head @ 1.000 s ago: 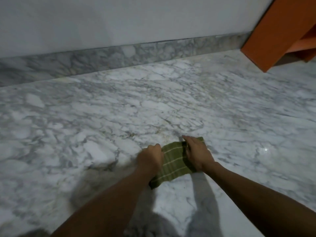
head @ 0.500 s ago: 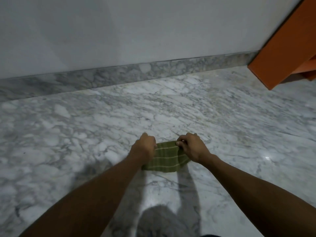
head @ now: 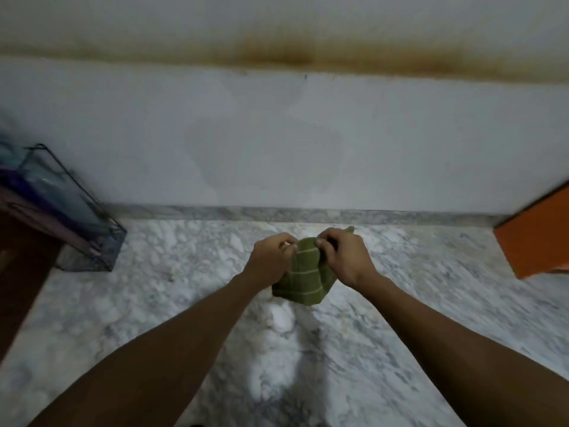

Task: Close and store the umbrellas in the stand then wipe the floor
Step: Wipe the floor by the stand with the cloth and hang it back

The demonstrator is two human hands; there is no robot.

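Note:
A green cloth with pale stripes [head: 303, 277] hangs folded between both hands, lifted off the white marble floor [head: 184, 303]. My left hand [head: 271, 260] pinches its top left edge and my right hand [head: 345, 257] pinches its top right edge. At the left edge a black wire umbrella stand [head: 89, 238] sits on the floor against the wall, with closed umbrellas in blue and purple [head: 46, 192] leaning inside it.
A white wall [head: 277, 143] with a brown stain band and a marble skirting runs across the back. An orange cabinet corner [head: 535, 238] juts in at the right. A dark brown wooden surface [head: 18, 272] fills the lower left edge.
The cloth has been raised off the floor and gathered between both hands. The view has tilted up, bringing the wall and the umbrella stand into sight.

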